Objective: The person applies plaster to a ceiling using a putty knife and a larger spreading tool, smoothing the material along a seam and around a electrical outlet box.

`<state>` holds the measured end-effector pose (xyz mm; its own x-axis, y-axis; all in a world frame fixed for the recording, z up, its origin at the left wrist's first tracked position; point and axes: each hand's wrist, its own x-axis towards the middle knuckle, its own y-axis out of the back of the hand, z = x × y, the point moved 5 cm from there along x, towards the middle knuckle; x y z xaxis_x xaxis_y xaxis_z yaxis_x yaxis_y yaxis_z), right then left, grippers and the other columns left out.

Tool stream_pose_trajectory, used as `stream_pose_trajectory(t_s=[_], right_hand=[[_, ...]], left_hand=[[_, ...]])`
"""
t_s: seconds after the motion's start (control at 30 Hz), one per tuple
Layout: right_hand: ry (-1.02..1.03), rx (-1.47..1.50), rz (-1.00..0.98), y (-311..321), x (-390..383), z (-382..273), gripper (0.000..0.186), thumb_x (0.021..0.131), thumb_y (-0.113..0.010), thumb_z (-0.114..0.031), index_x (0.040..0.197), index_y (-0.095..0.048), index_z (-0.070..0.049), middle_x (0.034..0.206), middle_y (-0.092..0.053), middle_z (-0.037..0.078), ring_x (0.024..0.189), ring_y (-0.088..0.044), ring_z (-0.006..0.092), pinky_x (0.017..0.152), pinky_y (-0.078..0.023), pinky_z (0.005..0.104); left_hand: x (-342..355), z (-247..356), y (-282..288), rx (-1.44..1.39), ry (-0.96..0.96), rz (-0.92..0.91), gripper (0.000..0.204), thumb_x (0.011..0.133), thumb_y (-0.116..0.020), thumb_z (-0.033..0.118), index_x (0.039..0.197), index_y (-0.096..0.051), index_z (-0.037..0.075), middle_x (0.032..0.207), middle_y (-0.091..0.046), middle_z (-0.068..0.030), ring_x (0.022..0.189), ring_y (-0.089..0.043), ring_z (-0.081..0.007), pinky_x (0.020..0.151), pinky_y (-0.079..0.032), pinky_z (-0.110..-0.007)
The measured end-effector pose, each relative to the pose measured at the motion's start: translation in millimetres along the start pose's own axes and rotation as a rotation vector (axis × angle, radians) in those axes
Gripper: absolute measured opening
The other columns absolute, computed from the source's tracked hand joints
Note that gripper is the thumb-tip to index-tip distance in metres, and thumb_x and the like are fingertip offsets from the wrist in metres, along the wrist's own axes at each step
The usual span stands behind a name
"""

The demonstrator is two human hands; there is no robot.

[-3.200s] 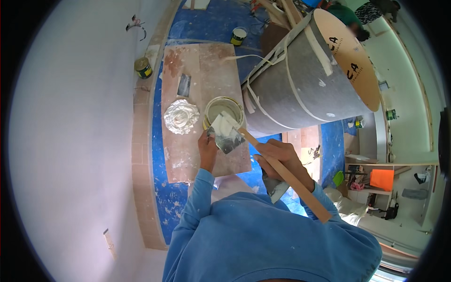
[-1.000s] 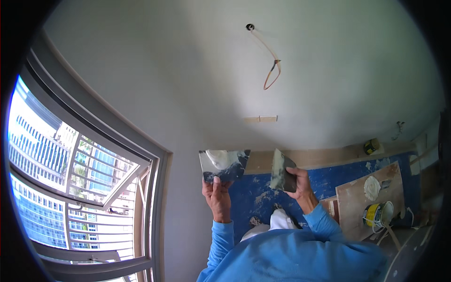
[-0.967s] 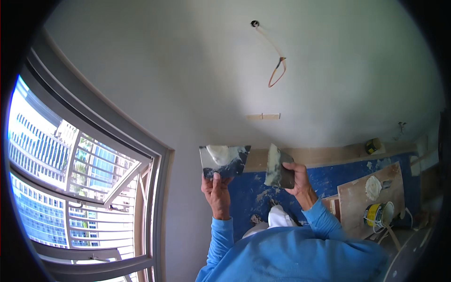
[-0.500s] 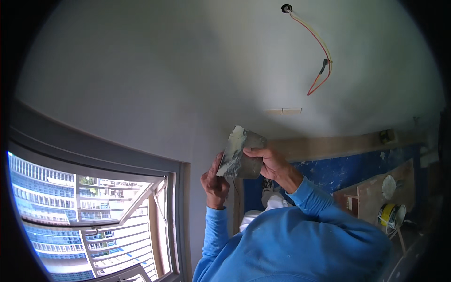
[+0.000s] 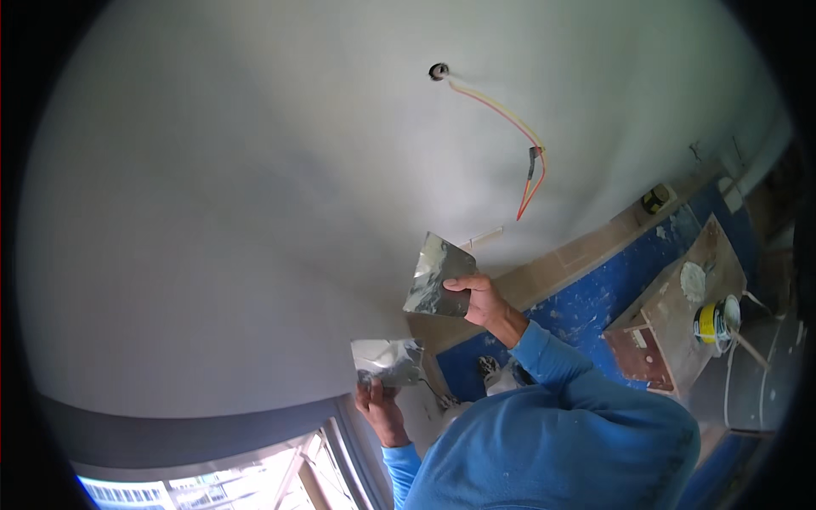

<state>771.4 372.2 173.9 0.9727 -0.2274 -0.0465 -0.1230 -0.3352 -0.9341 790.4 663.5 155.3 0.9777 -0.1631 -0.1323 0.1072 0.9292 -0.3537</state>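
Separately, the left hand pinches a metal scraper, the right hand clasping a smeared blade.

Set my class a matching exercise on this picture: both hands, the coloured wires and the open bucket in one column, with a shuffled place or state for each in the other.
Column one
1. Left hand
2. Coloured wires
3. Open bucket
4. Right hand

Column two
A. standing on the wooden board
B. holding the blade higher in the picture
C. holding the blade lower in the picture
D. hanging from a round hole in the wall

Right pairs: 1-C, 2-D, 3-A, 4-B
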Motion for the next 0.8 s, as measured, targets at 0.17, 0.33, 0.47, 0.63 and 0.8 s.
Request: stream_pose_trajectory(t_s=[0.17, 0.33, 0.47, 0.63, 0.8], right_hand=[[0.356, -0.396, 0.291, 28.7, 30.6, -15.8, 0.045, 0.079, -0.060, 0.000, 0.124, -0.055, 0.002, 0.112, -0.065, 0.012, 0.099, -0.066, 0.0240, 0.092, -0.053, 0.0379], [0.465, -1.490, 0.784, 22.0, 72.3, -71.4, 0.033, 0.085, -0.053, -0.009, 0.115, -0.057, 0.004, 0.094, -0.067, 0.021, 0.085, -0.068, 0.0336, 0.083, -0.050, 0.0422], [0.733, -1.736, 0.825, -50.2, 89.1, -73.4, 0.031, 0.089, -0.049, -0.011, 0.116, -0.058, 0.002, 0.101, -0.066, 0.023, 0.090, -0.065, 0.0361, 0.094, -0.041, 0.0506], [0.937, -1.862, 0.872, -59.7, 112.5, -66.3, 0.035, 0.091, -0.048, -0.011, 0.121, -0.057, 0.005, 0.109, -0.065, 0.020, 0.099, -0.063, 0.0349, 0.101, -0.032, 0.0580], [0.965, -1.823, 1.016, -45.9, 117.7, -68.9, 0.032, 0.090, -0.048, -0.013, 0.116, -0.060, 0.003, 0.103, -0.067, 0.021, 0.094, -0.064, 0.0372, 0.101, -0.033, 0.0561]], left_hand=[[-8.5, -2.3, 14.4, -0.120, 0.156, -0.111, 0.024, 0.093, -0.058, 0.005, 0.117, -0.058, 0.002, 0.098, -0.068, -0.0079, 0.078, -0.069, -0.0173, 0.063, -0.058, -0.032], [-8.3, 3.5, 24.3, -0.175, 0.224, -0.235, 0.026, 0.093, -0.059, 0.006, 0.119, -0.059, 0.000, 0.094, -0.069, -0.0076, 0.073, -0.067, -0.0150, 0.059, -0.057, -0.028], [-2.1, 8.5, 41.9, -0.089, 0.246, -0.202, 0.019, 0.092, -0.060, 0.005, 0.112, -0.062, 0.005, 0.087, -0.069, -0.0041, 0.067, -0.066, -0.0137, 0.054, -0.055, -0.027], [4.8, 8.5, 54.1, -0.077, 0.277, -0.216, 0.020, 0.091, -0.064, 0.005, 0.110, -0.064, 0.004, 0.088, -0.069, -0.0052, 0.065, -0.066, -0.0148, 0.054, -0.055, -0.027], [12.2, 5.1, 62.5, -0.066, 0.314, -0.252, 0.019, 0.091, -0.061, 0.005, 0.110, -0.064, 0.004, 0.088, -0.069, -0.0049, 0.065, -0.066, -0.0144, 0.054, -0.054, -0.027]])
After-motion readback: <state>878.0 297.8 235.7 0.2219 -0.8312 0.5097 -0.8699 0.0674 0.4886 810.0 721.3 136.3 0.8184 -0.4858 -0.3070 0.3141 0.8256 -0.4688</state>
